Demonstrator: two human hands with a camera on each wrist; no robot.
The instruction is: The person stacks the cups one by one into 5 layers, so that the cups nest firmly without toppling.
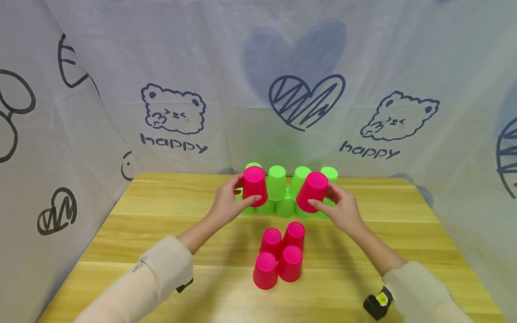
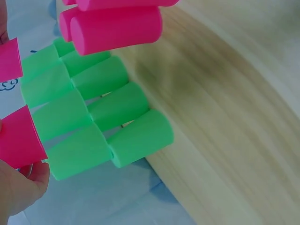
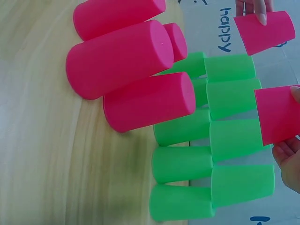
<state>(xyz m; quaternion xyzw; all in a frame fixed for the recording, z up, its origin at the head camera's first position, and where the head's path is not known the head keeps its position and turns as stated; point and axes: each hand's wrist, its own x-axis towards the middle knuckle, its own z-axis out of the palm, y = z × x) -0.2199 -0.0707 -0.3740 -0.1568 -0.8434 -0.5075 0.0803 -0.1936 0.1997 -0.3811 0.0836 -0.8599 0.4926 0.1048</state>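
My left hand [image 1: 227, 202] grips an upside-down pink cup [image 1: 254, 183], thumb across its near side and fingers behind. A second upside-down pink cup [image 1: 313, 190], slightly tilted, is held the same way by my right hand [image 1: 342, 208]. Both cups are raised above the table, in front of a stack of upside-down green cups [image 1: 276, 183] in two tiers, the upper tier bridging the lower. Nearer to me, several pink cups [image 1: 265, 271] stand upside down in a tight cluster. In the right wrist view, a gap separates the right hand's cup [image 3: 279, 115] from the left hand's cup [image 3: 267, 33].
The wooden table [image 1: 161, 215] ends at the back just behind the green stack. Behind it hangs a pale cloth [image 1: 230, 116] printed with bears and hearts, and more cloth closes both sides. A black strap piece [image 1: 378, 303] sits by the right sleeve.
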